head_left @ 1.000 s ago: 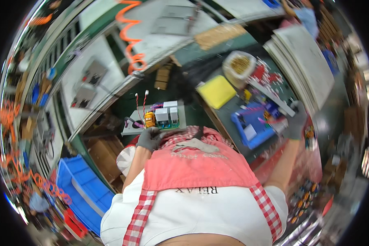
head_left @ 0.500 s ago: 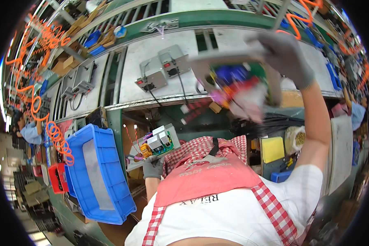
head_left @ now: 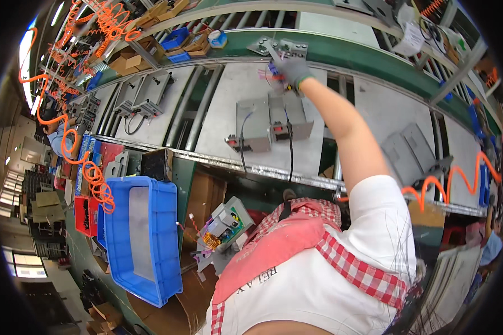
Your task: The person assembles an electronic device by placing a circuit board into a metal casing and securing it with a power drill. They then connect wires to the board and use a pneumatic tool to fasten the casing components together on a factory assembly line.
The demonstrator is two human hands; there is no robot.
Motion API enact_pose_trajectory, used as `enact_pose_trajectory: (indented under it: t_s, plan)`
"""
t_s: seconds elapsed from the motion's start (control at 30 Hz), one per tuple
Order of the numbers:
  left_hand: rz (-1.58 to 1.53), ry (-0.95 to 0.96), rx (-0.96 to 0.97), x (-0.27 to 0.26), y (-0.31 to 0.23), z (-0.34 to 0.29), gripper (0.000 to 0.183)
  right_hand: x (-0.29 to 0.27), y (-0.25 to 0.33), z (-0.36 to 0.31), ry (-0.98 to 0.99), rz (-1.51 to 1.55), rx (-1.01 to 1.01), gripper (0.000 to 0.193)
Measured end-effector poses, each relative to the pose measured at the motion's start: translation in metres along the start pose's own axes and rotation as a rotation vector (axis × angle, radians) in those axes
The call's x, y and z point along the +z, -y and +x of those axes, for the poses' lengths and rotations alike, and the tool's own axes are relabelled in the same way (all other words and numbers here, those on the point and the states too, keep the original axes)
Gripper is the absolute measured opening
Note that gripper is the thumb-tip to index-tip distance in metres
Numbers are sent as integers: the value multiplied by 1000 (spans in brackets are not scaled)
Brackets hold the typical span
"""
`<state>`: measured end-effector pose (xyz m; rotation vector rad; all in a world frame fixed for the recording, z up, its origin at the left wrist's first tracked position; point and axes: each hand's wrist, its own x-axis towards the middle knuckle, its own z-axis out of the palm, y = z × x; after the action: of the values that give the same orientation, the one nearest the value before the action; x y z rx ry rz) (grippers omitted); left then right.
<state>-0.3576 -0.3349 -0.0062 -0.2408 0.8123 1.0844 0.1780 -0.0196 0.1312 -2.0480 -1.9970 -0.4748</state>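
My right hand [head_left: 294, 73], in a grey glove, reaches across the bench to its far side. Its fingers close on a part with a grey metal strip and blue and red wires [head_left: 271, 71]; the glove hides much of it. Low in front of me, my left hand [head_left: 223, 260], also gloved, holds a circuit board [head_left: 226, 223] with pale heat sinks and a copper coil; the apron and board partly cover its fingers. Just nearer than my right hand stand two grey metal cases [head_left: 253, 124] [head_left: 289, 116] with black cords.
A large blue bin [head_left: 170, 245] stands at the left, beside a red bin [head_left: 85, 215]. More metal cases [head_left: 145, 95] lie farther left, and grey panels [head_left: 411, 148] on the right. Orange coiled hoses [head_left: 98, 190] hang at both sides. Metal pieces [head_left: 290, 50] lie on the green ledge.
My right hand has carried its part away from me to the bench's far side. The view has turned, and grey panels now show at the right. My left hand still holds the circuit board.
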Motion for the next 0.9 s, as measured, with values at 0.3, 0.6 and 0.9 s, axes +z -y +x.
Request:
enact_pose_trajectory:
  t_s: [0.3,0.6,0.9]
  plan:
    - [276,327,192,148,-2,29,41,-2,46,-42,698,413,-263,29]
    - [936,913,-170,328,-2,107,62,-140,48,-50,606,1604,169,61]
    - [3133,1187,563,377,-2,235,56,-102,82,15,208,732,126,22]
